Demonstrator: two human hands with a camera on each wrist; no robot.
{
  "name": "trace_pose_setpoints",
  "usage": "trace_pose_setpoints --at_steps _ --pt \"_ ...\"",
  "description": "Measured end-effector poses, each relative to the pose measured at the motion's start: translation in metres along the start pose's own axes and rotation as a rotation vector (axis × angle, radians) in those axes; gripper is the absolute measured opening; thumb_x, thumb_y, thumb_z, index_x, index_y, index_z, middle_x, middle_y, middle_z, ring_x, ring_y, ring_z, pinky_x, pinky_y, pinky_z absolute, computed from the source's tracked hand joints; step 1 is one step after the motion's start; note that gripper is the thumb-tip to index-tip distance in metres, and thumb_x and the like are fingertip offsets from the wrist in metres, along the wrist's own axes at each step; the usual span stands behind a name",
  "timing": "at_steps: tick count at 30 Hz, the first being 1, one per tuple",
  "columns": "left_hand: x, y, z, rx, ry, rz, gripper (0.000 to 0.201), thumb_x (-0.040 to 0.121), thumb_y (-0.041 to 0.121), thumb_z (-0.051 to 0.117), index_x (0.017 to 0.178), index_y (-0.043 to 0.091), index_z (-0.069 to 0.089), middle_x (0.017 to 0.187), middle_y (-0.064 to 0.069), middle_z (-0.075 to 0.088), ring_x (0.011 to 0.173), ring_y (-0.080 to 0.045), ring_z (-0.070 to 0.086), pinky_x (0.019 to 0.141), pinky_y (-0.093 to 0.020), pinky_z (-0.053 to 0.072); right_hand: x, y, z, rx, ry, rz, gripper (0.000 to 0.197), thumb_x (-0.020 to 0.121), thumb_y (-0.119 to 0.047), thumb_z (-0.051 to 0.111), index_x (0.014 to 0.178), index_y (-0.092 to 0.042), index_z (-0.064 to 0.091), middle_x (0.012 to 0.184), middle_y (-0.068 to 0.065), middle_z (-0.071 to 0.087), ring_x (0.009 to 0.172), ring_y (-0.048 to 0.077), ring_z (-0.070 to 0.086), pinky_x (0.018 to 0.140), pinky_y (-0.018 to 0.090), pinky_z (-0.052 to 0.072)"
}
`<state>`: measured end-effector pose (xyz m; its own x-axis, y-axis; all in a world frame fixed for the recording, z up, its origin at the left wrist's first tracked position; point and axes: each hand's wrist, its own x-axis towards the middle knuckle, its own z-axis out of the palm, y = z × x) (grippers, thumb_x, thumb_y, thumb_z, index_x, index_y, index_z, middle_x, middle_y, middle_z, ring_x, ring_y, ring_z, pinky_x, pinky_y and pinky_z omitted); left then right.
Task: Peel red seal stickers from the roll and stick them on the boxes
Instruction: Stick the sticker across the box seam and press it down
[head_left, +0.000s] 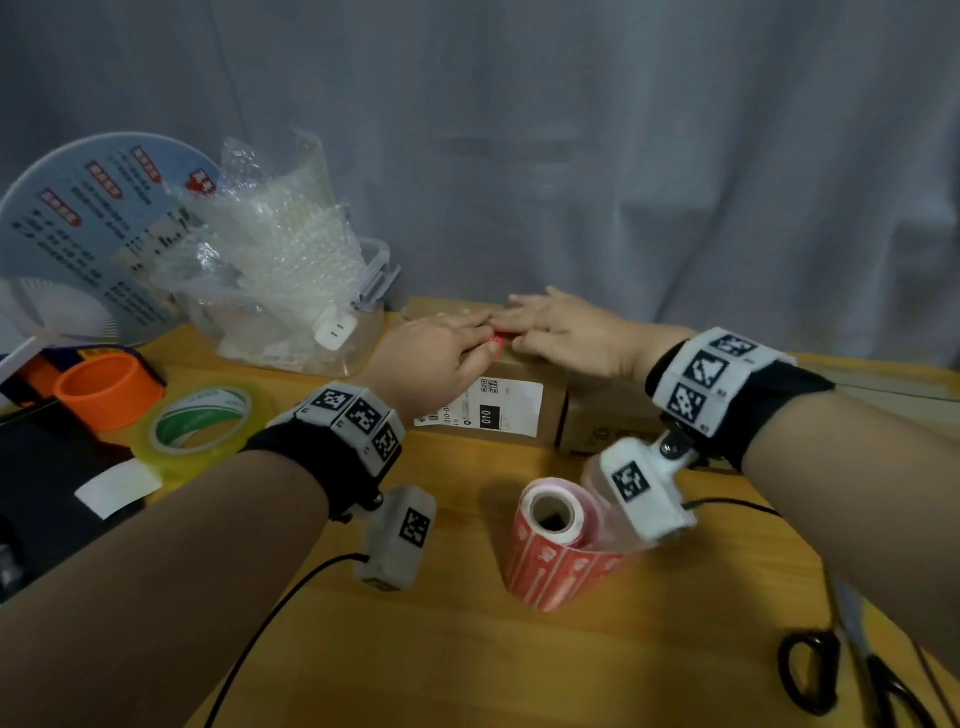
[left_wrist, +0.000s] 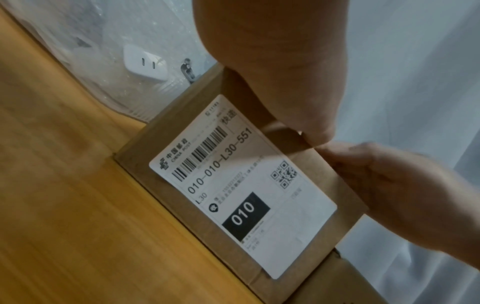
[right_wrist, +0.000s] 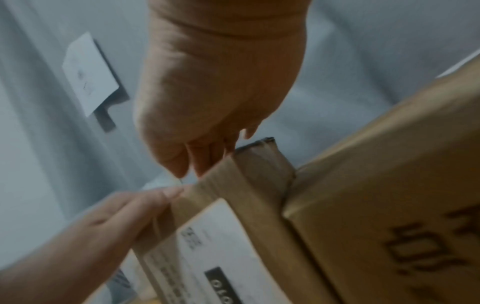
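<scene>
A brown cardboard box (head_left: 554, 405) with a white shipping label (left_wrist: 241, 185) stands on the wooden table (head_left: 467, 649). A small red seal sticker (head_left: 497, 344) shows at its top front edge, between my two hands. My left hand (head_left: 475, 332) lies flat on the box top, with the thumb at the sticker. My right hand (head_left: 525, 321) rests on the top with straight fingers, touching the left hand. In the wrist views, the left thumb (right_wrist: 170, 193) and right fingers (right_wrist: 197, 162) meet at the box edge (right_wrist: 228, 181). The red sticker roll (head_left: 553, 551) stands in front, untouched.
A second cardboard box (head_left: 605, 415) stands against the first on its right. At the left are a yellow-green tape roll (head_left: 202, 421), an orange ring (head_left: 104, 392), a clear tub of bubble wrap (head_left: 275, 260) and a round fan (head_left: 78, 234). Scissors (head_left: 831, 675) lie front right.
</scene>
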<state>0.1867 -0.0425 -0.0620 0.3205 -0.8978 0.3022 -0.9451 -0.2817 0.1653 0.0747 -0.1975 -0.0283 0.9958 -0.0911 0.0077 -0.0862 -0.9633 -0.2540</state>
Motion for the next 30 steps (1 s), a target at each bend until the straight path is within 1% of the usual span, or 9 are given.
trace_pose_setpoints --at_steps 3,6,9,12,16,19,23,26,30 --pt "-0.004 -0.002 0.0 -0.076 0.049 0.029 0.039 0.098 0.04 0.038 0.13 0.029 0.055 0.143 0.009 0.048 0.132 -0.009 0.046 0.104 -0.027 0.04 -0.015 0.002 0.005 -0.097 -0.104 0.083 0.052 0.099 -0.048 0.017 0.148 -0.032 0.019 0.158 -0.014 0.016 0.148 0.011 0.005 0.118 0.046 -0.012" --pt "-0.008 -0.002 -0.002 -0.096 0.086 0.052 0.034 0.097 0.035 0.044 0.123 0.025 0.063 0.137 0.004 0.055 0.126 -0.01 0.052 0.1 -0.022 0.04 -0.008 0.002 0.002 -0.12 -0.126 0.166 0.055 0.097 -0.053 0.011 0.149 -0.035 0.013 0.159 -0.015 0.01 0.148 0.012 0.0 0.117 0.049 -0.015" --pt "-0.008 -0.001 -0.003 -0.139 0.127 0.023 0.029 0.093 0.032 0.053 0.113 0.021 0.07 0.126 0.0 0.064 0.115 -0.014 0.058 0.093 -0.02 0.039 0.001 -0.003 -0.002 -0.139 -0.143 0.215 0.056 0.097 -0.053 0.009 0.149 -0.034 0.014 0.159 -0.014 0.009 0.148 0.014 -0.004 0.117 0.052 -0.015" --pt "-0.005 0.001 -0.004 -0.218 0.128 -0.034 0.027 0.09 0.031 0.058 0.108 0.018 0.072 0.114 0.001 0.067 0.108 -0.014 0.059 0.095 -0.024 0.043 -0.001 -0.009 -0.004 -0.137 -0.16 0.175 0.051 0.099 -0.046 0.014 0.148 -0.032 0.018 0.159 -0.014 0.011 0.148 0.013 -0.005 0.117 0.05 -0.014" --pt "-0.001 0.002 -0.007 -0.208 0.089 -0.086 0.031 0.087 0.035 0.06 0.111 0.017 0.07 0.117 0.0 0.066 0.111 -0.015 0.058 0.097 -0.025 0.042 -0.013 -0.014 -0.005 -0.052 -0.13 0.026 0.043 0.101 -0.027 0.028 0.143 -0.024 0.036 0.155 -0.009 0.026 0.148 0.01 0.005 0.12 0.043 -0.009" --pt "-0.001 0.004 -0.008 -0.136 0.029 -0.121 0.038 0.088 0.042 0.054 0.118 0.019 0.063 0.123 0.0 0.062 0.111 -0.017 0.057 0.093 -0.027 0.043 -0.016 -0.011 -0.004 -0.02 -0.096 -0.023 0.042 0.099 -0.027 0.031 0.138 -0.023 0.045 0.151 -0.01 0.034 0.147 0.01 0.011 0.121 0.042 -0.006" --pt "-0.002 0.005 -0.01 -0.128 0.008 -0.102 0.042 0.09 0.043 0.05 0.123 0.02 0.062 0.127 -0.001 0.063 0.114 -0.016 0.058 0.098 -0.033 0.047 -0.011 -0.003 -0.002 -0.078 -0.111 0.072 0.044 0.101 -0.028 0.021 0.143 -0.031 0.033 0.156 -0.013 0.022 0.148 0.013 0.006 0.12 0.044 -0.007" --pt "-0.004 0.006 -0.011 -0.124 0.035 -0.086 0.042 0.091 0.041 0.051 0.123 0.018 0.063 0.125 -0.001 0.065 0.116 -0.016 0.059 0.099 -0.032 0.046 -0.004 0.0 -0.001 -0.099 -0.124 0.161 0.046 0.102 -0.033 0.016 0.147 -0.034 0.021 0.158 -0.014 0.013 0.148 0.015 0.001 0.119 0.047 -0.008" --pt "-0.005 0.003 -0.014 -0.107 -0.022 -0.088 0.051 0.09 0.048 0.049 0.132 0.02 0.054 0.138 0.003 0.056 0.128 -0.014 0.05 0.107 -0.031 0.04 -0.008 -0.01 -0.003 -0.048 -0.134 0.114 0.044 0.101 -0.027 0.023 0.144 -0.031 0.031 0.157 -0.013 0.02 0.148 0.012 0.002 0.119 0.046 -0.009"
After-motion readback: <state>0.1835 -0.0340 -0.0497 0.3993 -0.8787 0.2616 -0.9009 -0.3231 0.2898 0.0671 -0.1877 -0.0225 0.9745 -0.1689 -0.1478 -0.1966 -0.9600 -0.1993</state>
